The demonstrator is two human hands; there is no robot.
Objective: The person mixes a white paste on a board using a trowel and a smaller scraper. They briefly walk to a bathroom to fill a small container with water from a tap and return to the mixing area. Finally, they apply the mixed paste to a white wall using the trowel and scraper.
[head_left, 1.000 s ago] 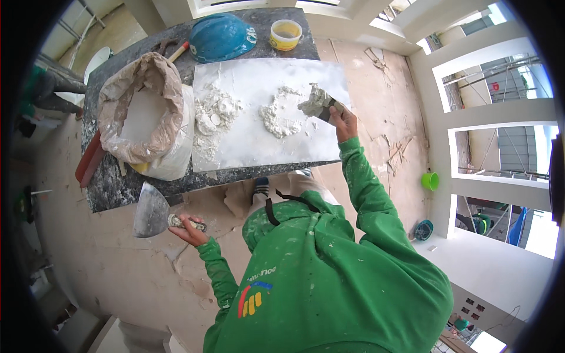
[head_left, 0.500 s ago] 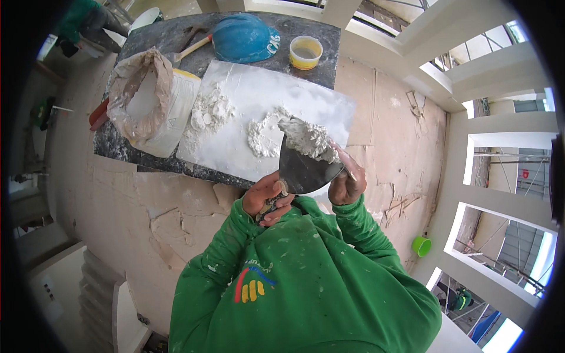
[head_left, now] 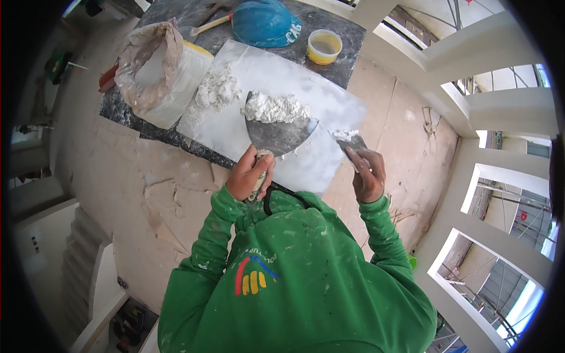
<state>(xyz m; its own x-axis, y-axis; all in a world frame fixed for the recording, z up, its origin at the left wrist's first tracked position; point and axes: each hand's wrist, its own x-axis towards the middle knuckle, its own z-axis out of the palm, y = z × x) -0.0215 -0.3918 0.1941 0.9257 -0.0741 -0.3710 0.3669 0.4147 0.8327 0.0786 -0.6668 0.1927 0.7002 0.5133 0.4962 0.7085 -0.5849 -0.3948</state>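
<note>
My left hand (head_left: 252, 174) is closed round the handle of a wide putty knife (head_left: 276, 138), whose dark blade fans out over the white board (head_left: 335, 97). A thick lump of white plaster (head_left: 276, 109) lies along the blade's far edge. To the right, my right hand (head_left: 369, 175) grips a smaller putty knife (head_left: 351, 142), thumb on its blade. White paste coats that blade's far end, above the board's right edge; the two knives are apart. Another heap of plaster (head_left: 218, 89) sits on the board's left part.
Left of the board stands an open paper bag (head_left: 191, 76) of white powder. Behind are a blue hard hat (head_left: 265, 23), a wooden-handled tool (head_left: 213, 25) and a yellow tub (head_left: 324, 47). They rest on a dark speckled tabletop (head_left: 347, 26). White window frames (head_left: 471, 182) line the right.
My hands have moved apart. The wide putty knife has shifted left and its plaster now lies across the blade; my right hand has drawn right, showing the smaller knife. The view has shifted too.
</note>
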